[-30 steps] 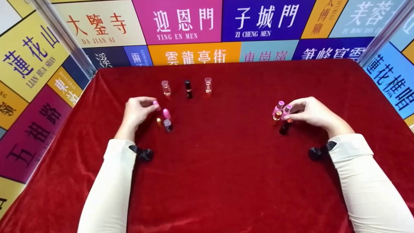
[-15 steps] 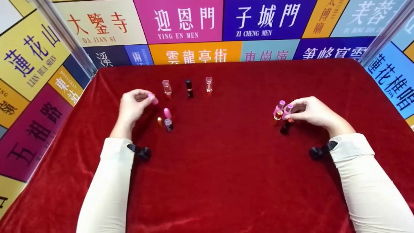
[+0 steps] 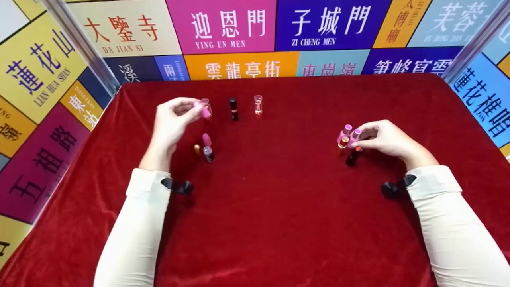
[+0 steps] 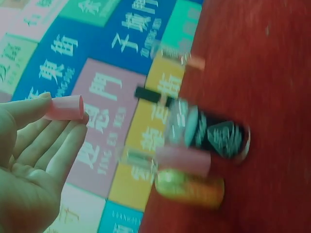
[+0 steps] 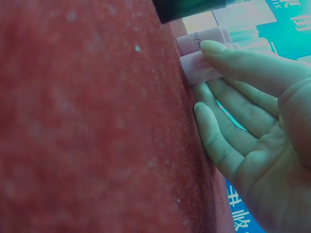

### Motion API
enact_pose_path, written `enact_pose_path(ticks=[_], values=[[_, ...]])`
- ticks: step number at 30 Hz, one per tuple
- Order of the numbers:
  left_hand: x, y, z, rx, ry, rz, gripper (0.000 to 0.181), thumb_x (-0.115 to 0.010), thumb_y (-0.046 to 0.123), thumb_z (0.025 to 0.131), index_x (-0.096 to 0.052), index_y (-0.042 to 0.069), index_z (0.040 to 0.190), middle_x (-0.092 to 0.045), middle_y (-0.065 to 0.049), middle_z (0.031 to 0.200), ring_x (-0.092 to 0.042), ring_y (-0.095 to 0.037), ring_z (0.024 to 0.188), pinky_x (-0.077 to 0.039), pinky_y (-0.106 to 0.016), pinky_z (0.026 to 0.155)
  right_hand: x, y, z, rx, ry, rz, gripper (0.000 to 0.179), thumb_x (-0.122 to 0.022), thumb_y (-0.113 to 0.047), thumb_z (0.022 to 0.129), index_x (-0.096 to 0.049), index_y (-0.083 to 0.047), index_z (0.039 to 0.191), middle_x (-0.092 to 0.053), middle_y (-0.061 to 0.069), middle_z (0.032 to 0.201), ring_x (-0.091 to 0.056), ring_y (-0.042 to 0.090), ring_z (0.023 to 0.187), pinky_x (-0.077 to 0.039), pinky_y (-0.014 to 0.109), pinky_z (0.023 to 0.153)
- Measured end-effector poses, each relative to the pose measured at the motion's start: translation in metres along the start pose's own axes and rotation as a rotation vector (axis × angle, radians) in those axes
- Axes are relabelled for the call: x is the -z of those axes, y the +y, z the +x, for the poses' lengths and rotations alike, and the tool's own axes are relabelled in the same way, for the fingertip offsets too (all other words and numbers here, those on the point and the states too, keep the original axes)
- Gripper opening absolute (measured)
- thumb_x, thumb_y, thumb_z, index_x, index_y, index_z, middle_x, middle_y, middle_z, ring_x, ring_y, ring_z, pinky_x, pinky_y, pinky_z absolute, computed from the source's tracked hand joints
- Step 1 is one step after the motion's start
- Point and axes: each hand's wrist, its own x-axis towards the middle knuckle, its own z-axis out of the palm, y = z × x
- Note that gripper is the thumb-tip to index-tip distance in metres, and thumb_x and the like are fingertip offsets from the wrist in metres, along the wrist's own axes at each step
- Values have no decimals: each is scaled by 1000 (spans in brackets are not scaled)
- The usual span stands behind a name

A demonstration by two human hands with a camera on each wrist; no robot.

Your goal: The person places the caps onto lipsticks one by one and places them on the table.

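My left hand [image 3: 171,121] pinches a pink lipstick cap [image 3: 203,110] between thumb and fingertips; its hollow end shows in the left wrist view. In the head view it overlaps a clear-topped lipstick [image 3: 207,107] at the back left. Below stand a second pink cap [image 3: 206,139], a gold cap [image 3: 197,149] and a clear-and-black cap [image 3: 208,154]. On the right, my right hand [image 3: 388,139] pinches an uncapped pink lipstick [image 5: 197,70] that stands on the cloth. Close around it are another pink lipstick [image 3: 344,133], a gold lipstick [image 3: 342,145] and a black lipstick [image 3: 351,158] with a red tip.
A black lipstick [image 3: 233,109] and another clear-topped lipstick [image 3: 258,107] stand at the back of the table. Red velvet cloth [image 3: 263,207] covers it. Behind rise panels [image 3: 229,26] with large lettering, and metal posts flank the back corners.
My left hand has lifted the pink cap away from the other caps, first slightly left, then toward the back and right. My right hand keeps its place on the pink lipstick.
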Motion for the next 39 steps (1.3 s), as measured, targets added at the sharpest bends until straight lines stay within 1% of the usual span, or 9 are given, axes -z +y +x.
enact_pose_path(ticks=[3,7,10,15,22,25,30,36,39], values=[[-11,7,-4,-16,-24,-20,28,-80,6,96,-75,-11,116,-81,-9,98,-79,-19,87,-63,-35,88,0,0,0,-2,0,-13,24,-85,1,88,-72,11,106,-79,2,90,-72,2,74,-54,15,66],[-22,12,-10,-24,-46,-27,22,-82,7,95,-79,-6,112,-81,-10,93,-79,-20,86,-63,-38,90,0,-1,0,-5,3,-24,24,-85,1,88,-73,10,106,-79,-1,90,-71,0,75,-53,15,66],[-30,12,-13,-28,-81,-60,20,-81,5,95,-79,-6,111,-81,-11,90,-79,-21,86,-63,-38,91,0,-2,-1,-15,7,-24,24,-85,1,88,-73,11,106,-78,-2,89,-71,0,75,-53,14,65],[-41,12,-16,-26,-135,-106,19,-78,2,96,-77,-9,111,-81,-11,92,-79,-21,86,-62,-39,93,1,-2,-1,-18,13,-30,25,-86,1,87,-73,11,106,-77,-5,86,-69,-1,75,-52,14,65],[-43,12,-19,-30,-140,-89,17,-79,3,95,-79,-6,110,-81,-11,93,-78,-21,87,-63,-38,92,1,1,0,5,16,-31,26,-86,0,88,-73,10,108,-77,-2,88,-71,0,75,-53,14,66],[-43,13,-19,-25,-137,-89,18,-79,2,95,-78,-7,110,-81,-11,95,-79,-21,88,-63,-38,92,4,1,0,7,54,-43,28,-87,-1,87,-73,10,109,-77,-4,88,-71,-1,78,-53,13,68],[-44,16,-20,-23,-134,-87,21,-79,4,95,-77,-9,112,-81,-11,97,-79,-22,90,-63,-39,91,14,-4,-4,-3,148,-72,33,-88,-5,88,-72,10,113,-75,-12,89,-70,-5,83,-52,9,74],[-45,18,-21,-40,-138,-80,20,-79,5,96,-78,-7,112,-81,-11,96,-79,-23,90,-62,-39,93,25,-29,-11,-49,231,-54,33,-87,-8,89,-73,3,116,-77,-16,93,-73,-4,87,-53,10,78],[-47,20,-22,-39,-139,-97,19,-79,5,96,-78,-7,111,-81,-12,97,-79,-24,90,-62,-40,94,27,-44,-13,-37,258,-33,34,-88,-4,88,-74,2,118,-78,-15,93,-75,-2,87,-55,11,78]])
